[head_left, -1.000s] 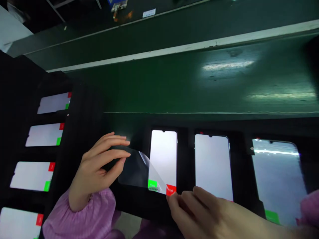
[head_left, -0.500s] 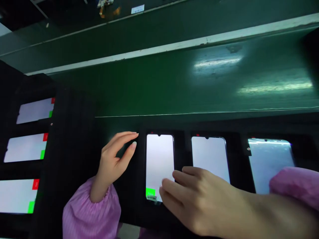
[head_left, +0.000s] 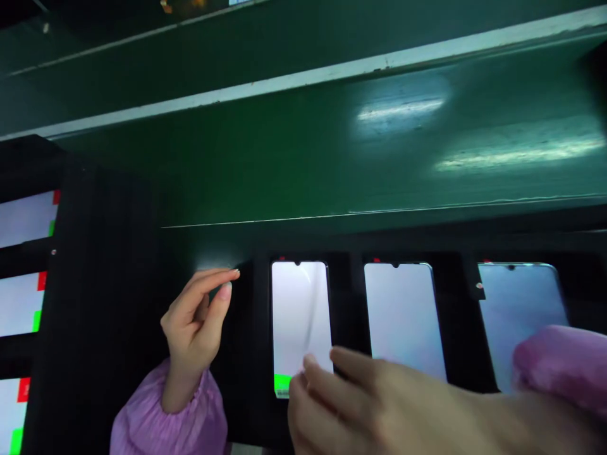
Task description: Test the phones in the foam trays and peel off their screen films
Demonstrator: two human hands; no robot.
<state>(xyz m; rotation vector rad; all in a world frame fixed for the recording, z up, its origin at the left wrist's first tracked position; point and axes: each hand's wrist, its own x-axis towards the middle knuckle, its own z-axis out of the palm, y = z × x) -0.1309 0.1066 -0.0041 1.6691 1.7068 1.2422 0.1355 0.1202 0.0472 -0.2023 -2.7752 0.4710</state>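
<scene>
Head view: you work over a lit phone that lies face up on a black surface, the centre of this clock. Your left hand hangs at its 9 o'clock, beside the phone and apart from it. Its grip is slightly parted, thumb and forefinger tips close together with nothing visible between them, a pose that seems suited to thin, light material.

Your right hand arches in at 5 o'clock, covering the phone's lower corner. Motion blurs its bunched fingers, so whether that grip pinches something or touches the glass cannot be told. A grey streak crosses the screen beneath, either a clear sheet's edge or a reflection. A green patch glows at 7 o'clock.

At 3 o'clock, a second phone and a third phone lie well apart, likely so spaced to leave finger room; your right sleeve overlaps the third. Far out at 9 o'clock, sideways phones run off the frame, screens up, probably to keep each display readable. Across 12 o'clock stretches a green strip.
</scene>
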